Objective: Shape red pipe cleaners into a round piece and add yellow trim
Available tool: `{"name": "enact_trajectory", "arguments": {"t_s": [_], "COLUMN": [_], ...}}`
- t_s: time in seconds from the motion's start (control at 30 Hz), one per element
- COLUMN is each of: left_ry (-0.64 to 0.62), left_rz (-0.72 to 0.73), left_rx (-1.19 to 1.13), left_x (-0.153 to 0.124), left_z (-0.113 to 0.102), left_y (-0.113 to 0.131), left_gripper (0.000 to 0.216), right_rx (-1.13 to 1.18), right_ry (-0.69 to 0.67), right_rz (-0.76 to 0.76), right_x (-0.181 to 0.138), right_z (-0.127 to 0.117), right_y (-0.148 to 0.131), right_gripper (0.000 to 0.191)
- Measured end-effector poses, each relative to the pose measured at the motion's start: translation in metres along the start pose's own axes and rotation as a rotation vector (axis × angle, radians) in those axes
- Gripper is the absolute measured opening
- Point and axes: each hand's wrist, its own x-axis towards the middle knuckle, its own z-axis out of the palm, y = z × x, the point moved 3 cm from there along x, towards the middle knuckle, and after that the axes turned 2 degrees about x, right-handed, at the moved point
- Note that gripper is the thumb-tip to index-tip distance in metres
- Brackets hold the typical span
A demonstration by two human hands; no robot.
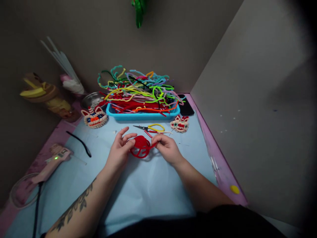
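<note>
Head view, left hand: the left hand (121, 145) is holding the left edge of the red piece (141, 142) at the thumb, and the upper fingers are kinda fanning out loose
Head view, right hand: the right hand (165, 145) is mostly closing up, thumb and fingers pinching a red strand at the piece's right side
Red piece: it's sitting between both hands, over the blue sheet (153, 198), showing a solid round patch with curved open loops below
Scissors: the yellow-handled scissors (156, 127) are lying just beyond the hands, blades pointing left
Tray: a blue tray (143, 116) is holding a messy heap of fuzzy colored strips (141, 94), tons spilling over the rim
Lion-ish heads: one ornament (95, 119) is sitting by the tray's left end, a smaller one (180, 125) by its right
Glue gun: a pink glue gun (51, 167) is lying on the left of the worktop (241, 198), green light glowing
Phone: a black phone (187, 108) is resting right of the tray
</note>
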Motion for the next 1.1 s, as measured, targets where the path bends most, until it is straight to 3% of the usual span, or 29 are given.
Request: {"name": "enact_trajectory", "arguments": {"t_s": [0.1,0.3,0.47,0.63,0.8,0.97,1.1], "left_ry": [0.010,0.097,0.129,0.126,0.215,0.224,0.202], "left_rz": [-0.003,-0.007,0.010,0.006,0.071,0.070,0.044], "left_rx": [-0.054,-0.187,-0.227,-0.233,-0.308,-0.303,-0.294], "left_x": [0.001,0.002,0.001,0.003,0.006,0.001,-0.005], "left_z": [0.000,0.000,0.000,-0.003,-0.009,-0.005,0.002], "left_y": [-0.003,-0.004,-0.004,-0.007,-0.007,-0.010,-0.014], "left_gripper": [0.065,0.058,0.056,0.052,0.051,0.057,0.058], "right_rx": [-0.040,-0.296,-0.489,-0.560,-0.592,-0.685,-0.733], "right_ry": [0.001,0.176,0.121,0.109,0.147,0.094,0.129], "right_rz": [0.012,-0.065,-0.250,-0.257,-0.247,-0.358,-0.323], "right_x": [-0.003,-0.014,-0.020,-0.018,-0.020,-0.024,-0.022], "right_z": [0.009,0.021,0.030,0.030,0.028,0.038,0.039], "right_y": [-0.003,-0.009,-0.009,-0.009,-0.011,-0.015,-0.013], "right_gripper": [0.018,0.017,0.027,0.024,0.049,0.021,0.018]}}
